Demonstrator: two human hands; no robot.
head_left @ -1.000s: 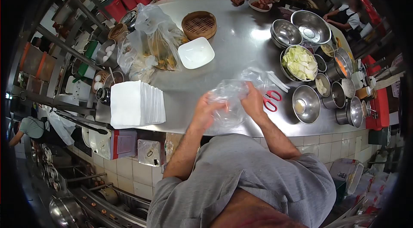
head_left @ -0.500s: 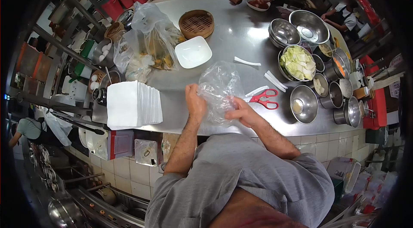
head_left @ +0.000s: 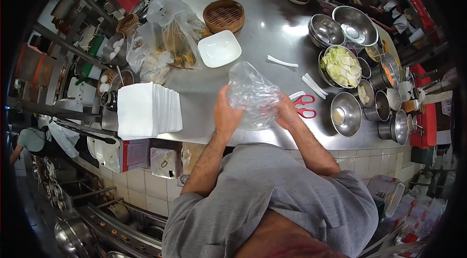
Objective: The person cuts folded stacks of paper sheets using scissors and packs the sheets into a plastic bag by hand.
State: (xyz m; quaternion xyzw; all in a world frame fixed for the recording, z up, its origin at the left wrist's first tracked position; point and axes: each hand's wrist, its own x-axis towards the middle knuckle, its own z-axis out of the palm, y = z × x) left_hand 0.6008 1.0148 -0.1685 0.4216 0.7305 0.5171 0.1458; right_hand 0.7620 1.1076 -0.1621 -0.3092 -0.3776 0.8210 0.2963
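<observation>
Gripping clear plastic bag (head_left: 254,95) over steel table (head_left: 267,24) | with left hand (head_left: 227,113) at 8 o'clock, right hand (head_left: 288,111) at 4 o'clock | near red-handled scissors (head_left: 302,105) at 3 o'clock, white bowl (head_left: 219,50) at 11 o'clock

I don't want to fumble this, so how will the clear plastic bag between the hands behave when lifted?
The clear plastic bag will probably be floppy, since it creases and bunches between the left hand and right hand. It looks thin and see-through, so it's likely light for its size.
</observation>
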